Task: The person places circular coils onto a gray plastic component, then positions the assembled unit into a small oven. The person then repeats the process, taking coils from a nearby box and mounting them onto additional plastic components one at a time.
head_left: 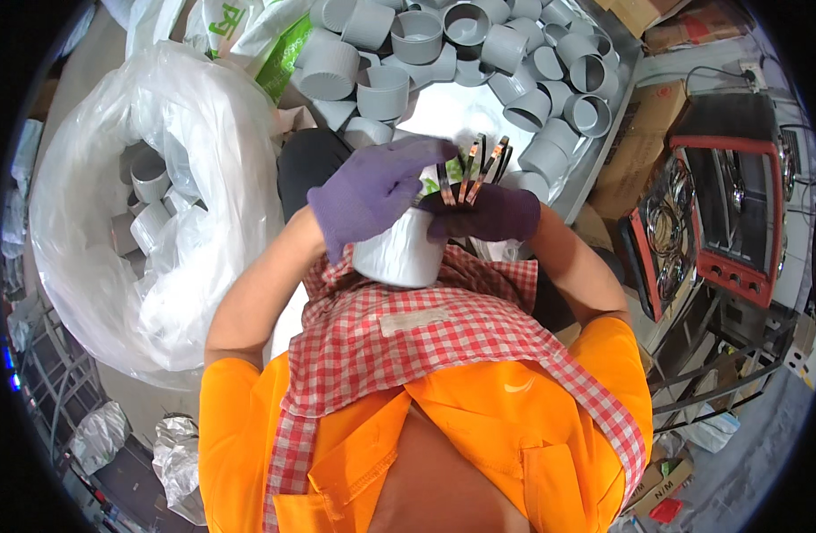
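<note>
The step in hand looks like close two-handed work on one pale grey-white, round, smooth-sided plastic cup (pixel 399 251), which rests near the centre of the frame against the red-and-white checked cloth apron (pixel 417 346).

The left hand (pixel 372 195), in a purple knitted glove, lies across the cup's upper left side. Its forefinger reaches toward the right and the other fingers are bent; whether they grip the cup or only rest on it I cannot tell, since the palm is turned away.

The right hand (pixel 497 213), in a darker purple glove, sits at the cup's upper right. Its fingers appear closed on a few thin dark strips with orange-brown patches (pixel 445 185), which fan upward from the grip; what they are is too small to tell. The left forefinger ends just beside them.

Many grey cylindrical plastic cups (pixel 417 37) lie heaped at the upper centre and upper right, along a metal-edged tray (pixel 617 120). At the left of the frame a large clear plastic bag (pixel 75 240) stands open with more grey cups (pixel 149 178) inside.

As I judge it, the next move calls for a steady left-hand hold on the cup while the left forefinger and right hand manage the strips without letting them spread.
</note>
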`<state>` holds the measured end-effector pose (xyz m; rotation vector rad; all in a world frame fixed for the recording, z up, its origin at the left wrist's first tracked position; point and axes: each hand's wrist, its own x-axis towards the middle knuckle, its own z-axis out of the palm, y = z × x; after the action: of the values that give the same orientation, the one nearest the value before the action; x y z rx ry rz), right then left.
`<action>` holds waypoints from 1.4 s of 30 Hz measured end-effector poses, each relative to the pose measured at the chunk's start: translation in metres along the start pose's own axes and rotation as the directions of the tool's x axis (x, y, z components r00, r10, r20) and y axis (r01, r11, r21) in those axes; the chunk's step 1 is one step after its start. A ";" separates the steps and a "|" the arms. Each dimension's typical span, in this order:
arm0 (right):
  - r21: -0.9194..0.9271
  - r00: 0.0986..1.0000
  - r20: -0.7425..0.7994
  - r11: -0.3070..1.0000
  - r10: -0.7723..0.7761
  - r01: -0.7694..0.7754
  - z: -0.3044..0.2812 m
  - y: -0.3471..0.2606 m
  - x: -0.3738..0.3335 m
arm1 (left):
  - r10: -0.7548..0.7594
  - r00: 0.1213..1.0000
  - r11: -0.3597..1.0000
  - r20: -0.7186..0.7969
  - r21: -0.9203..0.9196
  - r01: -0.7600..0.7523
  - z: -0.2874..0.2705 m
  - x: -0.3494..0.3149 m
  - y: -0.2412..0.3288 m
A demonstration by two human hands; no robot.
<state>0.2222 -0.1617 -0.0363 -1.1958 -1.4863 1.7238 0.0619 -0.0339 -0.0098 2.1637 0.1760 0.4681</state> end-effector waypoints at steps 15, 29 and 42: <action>0.354 0.905 -0.371 0.933 0.207 -0.068 0.070 0.012 -0.022 | -0.195 0.958 0.932 0.210 -0.264 0.247 -0.002 -0.077 0.001; 0.228 0.717 -0.634 0.956 0.288 -0.182 0.097 0.023 -0.032 | -0.580 0.522 -0.171 0.625 -0.720 0.673 0.040 -0.104 -0.015; 0.466 0.928 -0.356 0.882 0.113 0.071 0.046 0.043 -0.014 | -0.588 0.673 0.159 0.448 -0.752 0.639 0.022 -0.071 0.002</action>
<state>0.1932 -0.2051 -0.0748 -1.1850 -0.7653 1.6264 0.0049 -0.0724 -0.0393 0.8706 0.6277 -0.0451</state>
